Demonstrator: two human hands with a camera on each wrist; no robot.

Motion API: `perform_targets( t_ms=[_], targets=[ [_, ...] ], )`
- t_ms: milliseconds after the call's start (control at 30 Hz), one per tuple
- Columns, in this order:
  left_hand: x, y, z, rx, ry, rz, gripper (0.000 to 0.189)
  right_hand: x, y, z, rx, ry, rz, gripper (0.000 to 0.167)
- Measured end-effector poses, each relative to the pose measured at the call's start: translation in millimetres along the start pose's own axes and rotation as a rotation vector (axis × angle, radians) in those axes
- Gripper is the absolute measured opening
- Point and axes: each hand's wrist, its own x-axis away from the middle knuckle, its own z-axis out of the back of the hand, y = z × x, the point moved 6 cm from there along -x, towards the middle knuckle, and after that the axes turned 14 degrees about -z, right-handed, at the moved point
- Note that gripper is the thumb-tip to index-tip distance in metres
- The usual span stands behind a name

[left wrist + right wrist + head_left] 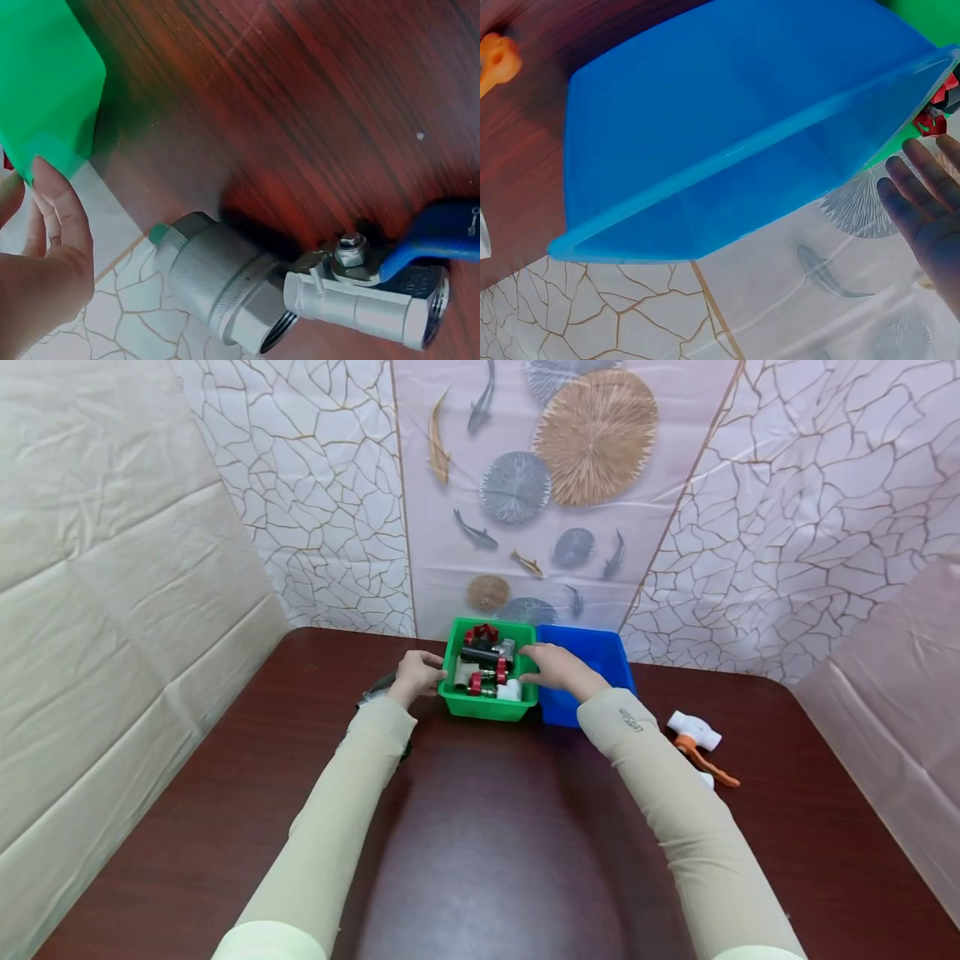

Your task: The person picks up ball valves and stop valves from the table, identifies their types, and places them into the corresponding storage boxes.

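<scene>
In the head view my left hand [417, 675] is at the left side of a green plastic bin [483, 708]. The left wrist view shows its thumb and fingers pinching the bin's rim. Inside lie several pipe parts: small valves with red handles [476, 683], a dark grey pipe piece [480, 655] and a white fitting [510, 691]. My right hand [557, 668] hovers over the bin's right edge, its fingers spread and holding nothing. Below the right forearm, a blue bin [558, 712] stands against the green one.
Left of the green bin, a metal threaded fitting [217, 270] and a metal ball valve with a blue lever [360, 304] lie on the dark wooden table [480, 827]. A white valve with an orange handle [693, 731] lies at the right. A patterned cloth wall [517, 552] rises behind.
</scene>
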Motion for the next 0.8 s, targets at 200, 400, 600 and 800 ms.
perform_targets(
  t_ms=[200, 400, 600, 800],
  targets=[
    [8.3, 6.8, 8.0, 0.012, -0.052, -0.038, 0.034, 12.0, 2, 6, -0.02, 0.032, 0.02, 0.054],
    [15.6, 10.5, 18.4, 0.028, -0.076, -0.071, 0.036, 24.7, 1, 11, -0.013, 0.058, 0.032, 0.053],
    [18.8, 9.8, 34.6, -0.02, -0.083, -0.114, 0.035, 37.3, 10, 17, 0.0, 0.093, 0.037, 0.053],
    [22.4, 6.0, 51.0, -0.079, -0.113, -0.157, 0.035, 49.5, 34, 27, -0.057, 0.143, 0.036, 0.048]
  ],
)
